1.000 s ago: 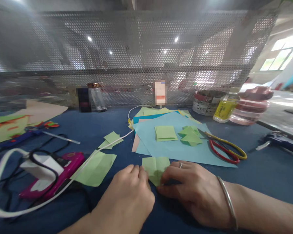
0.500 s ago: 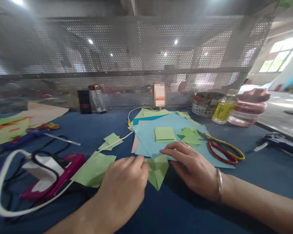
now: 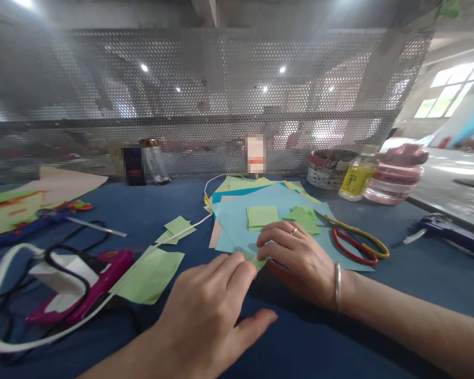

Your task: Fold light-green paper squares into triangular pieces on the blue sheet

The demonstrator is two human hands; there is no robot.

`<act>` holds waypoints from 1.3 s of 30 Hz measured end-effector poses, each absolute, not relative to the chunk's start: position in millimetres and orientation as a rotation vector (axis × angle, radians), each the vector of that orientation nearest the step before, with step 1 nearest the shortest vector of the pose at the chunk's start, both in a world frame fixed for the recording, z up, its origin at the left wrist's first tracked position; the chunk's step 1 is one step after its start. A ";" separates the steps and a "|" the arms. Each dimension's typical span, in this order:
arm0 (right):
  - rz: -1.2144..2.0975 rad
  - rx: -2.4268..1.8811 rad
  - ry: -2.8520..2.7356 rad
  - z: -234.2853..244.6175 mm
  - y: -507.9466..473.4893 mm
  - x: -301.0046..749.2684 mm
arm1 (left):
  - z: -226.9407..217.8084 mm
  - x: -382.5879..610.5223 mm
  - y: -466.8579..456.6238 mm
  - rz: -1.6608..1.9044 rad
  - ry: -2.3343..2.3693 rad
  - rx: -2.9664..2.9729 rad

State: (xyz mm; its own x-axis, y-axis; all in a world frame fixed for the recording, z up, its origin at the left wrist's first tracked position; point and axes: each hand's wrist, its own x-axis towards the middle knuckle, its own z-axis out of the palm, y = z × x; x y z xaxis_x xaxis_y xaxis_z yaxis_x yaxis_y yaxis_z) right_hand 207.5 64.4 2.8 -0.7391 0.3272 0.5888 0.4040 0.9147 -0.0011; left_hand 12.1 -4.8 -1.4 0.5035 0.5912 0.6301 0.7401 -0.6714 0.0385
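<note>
My left hand lies on the blue table with fingers stretched out, its fingertips on a small folded green paper. My right hand, with a ring and a metal bangle, lies flat over the same paper and hides most of it. Only a sliver of green shows between the two hands. Just beyond them a light blue sheet carries a folded green square and a green folded shape.
Red and yellow scissors lie right of the blue sheet. A pink glue gun with white cable sits at the left, near green scraps. Jars, a yellow bottle and a basket stand by the mesh wall. Another glue gun lies far right.
Both hands have spread flat and now cover the green paper, which showed as a pointed fold before. My right hand slid toward me from the blue sheet's edge.
</note>
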 end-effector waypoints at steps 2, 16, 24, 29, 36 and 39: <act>-0.212 -0.480 -2.466 8.4 55.6 209.0 | -0.1 10.8 -2.9 -0.842 -1.115 -2.513; -0.025 -0.396 -2.763 10.7 42.5 213.5 | -4.7 2.8 2.5 -0.541 -1.176 -2.810; 0.136 -0.443 -2.752 13.0 41.7 214.4 | -0.1 0.3 1.3 -0.483 -1.130 -2.764; 0.221 -0.454 -2.711 11.8 42.8 213.5 | 8.9 -3.7 -1.4 -0.339 -1.161 -2.873; 0.512 -0.591 -2.568 7.4 42.9 210.7 | 14.0 -7.8 -1.4 -0.257 -1.105 -2.935; 0.540 -0.818 -2.518 2.4 42.7 209.5 | 16.7 -7.1 -3.0 -0.268 -1.092 -2.942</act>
State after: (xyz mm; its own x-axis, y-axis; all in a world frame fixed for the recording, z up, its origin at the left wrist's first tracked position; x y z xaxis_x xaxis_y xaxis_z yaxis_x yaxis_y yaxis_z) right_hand 209.5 42.7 2.4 -0.7303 0.6225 0.2814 0.4523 0.7493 -0.4837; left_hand -7.1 -3.0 16.7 0.7451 0.6484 0.1562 0.6471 -0.7595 0.0662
